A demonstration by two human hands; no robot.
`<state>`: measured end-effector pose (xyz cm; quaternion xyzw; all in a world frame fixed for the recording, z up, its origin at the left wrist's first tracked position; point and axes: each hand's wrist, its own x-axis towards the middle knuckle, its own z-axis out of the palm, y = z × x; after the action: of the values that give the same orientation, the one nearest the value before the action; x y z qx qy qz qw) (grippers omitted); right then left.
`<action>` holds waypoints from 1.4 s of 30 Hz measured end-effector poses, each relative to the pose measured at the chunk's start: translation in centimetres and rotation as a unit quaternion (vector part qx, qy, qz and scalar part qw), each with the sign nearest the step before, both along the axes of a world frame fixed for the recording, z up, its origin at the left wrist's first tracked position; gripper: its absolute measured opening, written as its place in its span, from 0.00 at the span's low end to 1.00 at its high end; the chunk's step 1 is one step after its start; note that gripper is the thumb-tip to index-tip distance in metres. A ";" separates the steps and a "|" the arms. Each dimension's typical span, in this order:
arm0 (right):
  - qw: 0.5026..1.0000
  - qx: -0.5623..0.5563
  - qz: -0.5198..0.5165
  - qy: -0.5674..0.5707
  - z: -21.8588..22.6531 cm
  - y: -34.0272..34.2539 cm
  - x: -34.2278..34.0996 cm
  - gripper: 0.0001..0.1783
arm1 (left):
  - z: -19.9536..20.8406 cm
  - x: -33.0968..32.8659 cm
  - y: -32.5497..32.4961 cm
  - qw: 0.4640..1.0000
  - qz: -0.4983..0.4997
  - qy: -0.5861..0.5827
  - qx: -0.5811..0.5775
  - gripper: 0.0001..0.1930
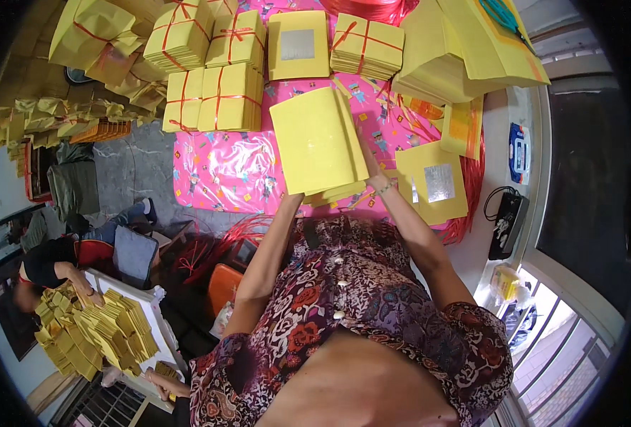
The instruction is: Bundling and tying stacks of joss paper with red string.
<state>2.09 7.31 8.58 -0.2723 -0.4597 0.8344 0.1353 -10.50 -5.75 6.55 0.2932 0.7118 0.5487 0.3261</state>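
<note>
While the left hand point(293, 202) and right hand point(369, 165), fingers mostly hidden, grasp a yellow rectangular paper stack point(317, 142) over the near half of the pink plastic-covered table point(223, 167), its long axis runs from near edge toward far edge, the far end leaning left. 2 hands hold 1 stack.
</note>
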 end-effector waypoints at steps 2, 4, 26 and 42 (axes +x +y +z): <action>0.999 -0.038 -0.032 0.018 -0.7 0.0 0.1 0.39 | -0.9 -0.2 -0.5 1.000 -0.008 -0.002 -0.004 0.31; 0.997 -0.057 -0.047 0.030 -1.7 0.0 0.4 0.39 | -1.5 -0.2 -1.2 1.000 -0.012 -0.001 -0.008 0.31; 0.992 0.029 -0.060 0.104 1.5 1.5 0.7 0.43 | 3.2 -0.8 1.0 0.936 0.082 -0.268 0.213 0.34; 0.989 0.075 -0.072 0.109 0.3 1.3 -0.5 0.42 | 3.9 -1.6 0.2 0.927 0.069 -0.336 0.151 0.31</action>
<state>1.64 8.64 8.90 -0.2014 -0.4828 0.8102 0.2645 -12.05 -5.52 10.40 0.0872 0.4878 0.7372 0.4593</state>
